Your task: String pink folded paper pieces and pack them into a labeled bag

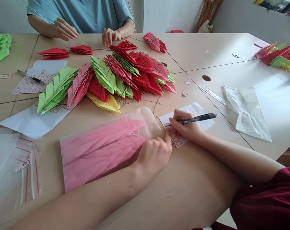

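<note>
My right hand (186, 125) is closed around a black pen (199, 118), its tip on a white sheet of red-bordered labels (177, 139). My left hand (156, 153) is curled, with the index finger pressing the near left edge of that sheet; its thumb is hidden. Under and beside my left wrist lies a clear plastic bag (147, 119) with folded pink paper pieces (102, 147) inside. Just beyond the bag is a heap of folded paper pieces (142, 73) in red, green, pink and yellow, with dark strings trailing from it.
Across the table, a co-worker in a blue shirt (82, 16) has both hands by red folded pieces (81, 49). Clear bags (13, 169) lie at left, near label sheets (37, 121) and another pen (31, 77). A crumpled white bag (248, 111) lies right; colourful paper (284, 56) sits far right.
</note>
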The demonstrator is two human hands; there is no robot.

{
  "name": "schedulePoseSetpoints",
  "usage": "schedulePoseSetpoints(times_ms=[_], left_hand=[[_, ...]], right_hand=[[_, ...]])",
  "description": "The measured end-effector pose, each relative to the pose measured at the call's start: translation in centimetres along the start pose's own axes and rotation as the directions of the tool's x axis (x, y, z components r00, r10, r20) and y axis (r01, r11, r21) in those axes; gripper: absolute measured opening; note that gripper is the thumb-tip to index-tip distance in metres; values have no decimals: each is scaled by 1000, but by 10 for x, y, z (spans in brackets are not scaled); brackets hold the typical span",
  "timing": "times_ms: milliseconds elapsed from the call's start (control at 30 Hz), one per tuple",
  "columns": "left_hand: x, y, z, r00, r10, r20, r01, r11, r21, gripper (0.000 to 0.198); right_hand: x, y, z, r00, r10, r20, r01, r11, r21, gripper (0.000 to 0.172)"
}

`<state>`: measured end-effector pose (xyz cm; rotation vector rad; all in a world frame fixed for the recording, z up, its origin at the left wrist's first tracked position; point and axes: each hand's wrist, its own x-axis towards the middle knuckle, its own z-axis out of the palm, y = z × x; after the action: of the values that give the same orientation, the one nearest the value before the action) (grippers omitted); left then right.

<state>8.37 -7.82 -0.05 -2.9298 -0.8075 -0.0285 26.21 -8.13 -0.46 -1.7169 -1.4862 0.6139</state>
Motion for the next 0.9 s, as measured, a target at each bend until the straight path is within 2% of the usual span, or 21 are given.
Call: schedulePoseSetpoints(times_ms=[267, 567, 667, 800, 900], left_hand=[[0, 0, 1, 1000, -14, 12, 15, 999, -33, 52], [0, 0, 0, 1000, 0, -7, 0, 1000, 2, 52], [0, 0, 1, 1000, -4, 4, 4, 1000, -6, 52], [0, 0, 4, 1000, -14, -14, 14, 1000, -25, 54], [2, -1, 3, 1000, -16, -19, 15, 999, -45, 57]], right_hand=[[0, -2, -1, 1000, 8, 9, -8, 1000, 13, 25], [-1, -3, -1, 1000, 5, 3, -5, 1000, -13, 25], [-1, -3, -2, 999, 50, 13, -51, 994, 97, 25], [0, -7, -4, 988, 147, 50, -155, 940, 304, 29], [1, -8, -5, 987, 138, 77, -157, 923, 351, 29]])
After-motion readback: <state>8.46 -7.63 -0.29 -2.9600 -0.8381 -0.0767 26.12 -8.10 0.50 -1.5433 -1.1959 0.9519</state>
